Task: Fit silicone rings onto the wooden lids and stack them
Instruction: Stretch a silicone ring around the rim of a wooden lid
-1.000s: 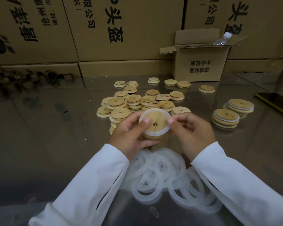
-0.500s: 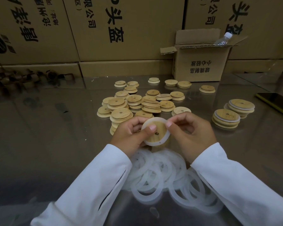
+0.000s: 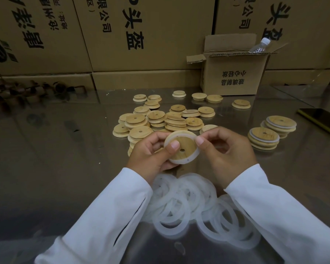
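Note:
My left hand [image 3: 151,153] holds a round wooden lid [image 3: 185,147] with a centre hole, thumb pressed on its face. A translucent white silicone ring [image 3: 181,161] sits around the lid's rim. My right hand [image 3: 227,151] pinches the ring at the lid's upper right edge. Behind the hands lies a loose heap of bare wooden lids [image 3: 166,119]. Two short stacks of ringed lids [image 3: 264,137] stand to the right. A pile of loose silicone rings [image 3: 194,204] lies on the table between my sleeves.
The steel table [image 3: 65,159] is reflective. A small open cardboard box [image 3: 234,73] with a plastic bottle [image 3: 259,46] stands at the back. Large cartons [image 3: 141,31] wall off the rear. A phone [image 3: 322,121] lies at the right edge.
The lid has stayed between both hands and turned slightly; the ring now sits round more of its rim, and my right fingers have shifted to the upper right edge.

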Demonstrator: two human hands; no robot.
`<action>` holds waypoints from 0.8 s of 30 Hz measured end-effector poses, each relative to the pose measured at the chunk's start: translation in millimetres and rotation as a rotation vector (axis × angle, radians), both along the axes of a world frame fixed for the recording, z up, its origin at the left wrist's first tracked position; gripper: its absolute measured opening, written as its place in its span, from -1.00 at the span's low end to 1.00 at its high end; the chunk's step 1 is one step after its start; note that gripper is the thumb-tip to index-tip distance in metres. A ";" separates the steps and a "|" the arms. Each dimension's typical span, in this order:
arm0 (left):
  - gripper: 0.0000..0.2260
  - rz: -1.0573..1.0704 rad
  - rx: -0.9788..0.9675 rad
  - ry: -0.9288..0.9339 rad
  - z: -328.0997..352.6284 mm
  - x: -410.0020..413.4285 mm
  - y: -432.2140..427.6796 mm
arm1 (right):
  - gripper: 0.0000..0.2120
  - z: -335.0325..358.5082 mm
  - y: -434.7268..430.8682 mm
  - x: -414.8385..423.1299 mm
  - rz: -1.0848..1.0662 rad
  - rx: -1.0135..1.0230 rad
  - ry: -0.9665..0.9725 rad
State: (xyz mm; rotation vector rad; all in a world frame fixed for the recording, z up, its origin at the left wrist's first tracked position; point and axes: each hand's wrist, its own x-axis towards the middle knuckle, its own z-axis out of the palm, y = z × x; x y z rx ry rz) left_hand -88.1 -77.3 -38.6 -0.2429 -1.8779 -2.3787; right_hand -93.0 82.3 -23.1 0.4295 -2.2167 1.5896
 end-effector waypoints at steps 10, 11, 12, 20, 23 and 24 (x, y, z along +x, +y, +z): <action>-0.70 -0.035 0.005 -0.076 1.4 1.5 2.5 | -0.88 -4.1 -2.4 3.6 -0.047 -0.038 0.002; -0.67 -0.039 -0.023 -0.076 1.2 1.8 2.2 | -0.89 -4.3 -1.9 3.7 -0.040 -0.014 0.002; -0.64 -0.035 -0.067 -0.067 1.2 2.0 1.9 | -0.90 -4.6 -1.8 4.2 -0.029 0.023 0.002; -0.78 0.007 -0.235 0.050 3.7 3.5 0.4 | -0.91 -4.0 -2.4 2.8 0.048 0.107 -0.038; -0.80 0.029 -0.210 0.091 5.5 3.1 0.5 | -0.87 -0.6 -1.1 -0.2 0.051 0.058 -0.060; -0.79 0.039 -0.194 0.098 6.0 3.1 0.3 | -0.86 1.1 -0.7 -1.0 0.038 0.055 -0.044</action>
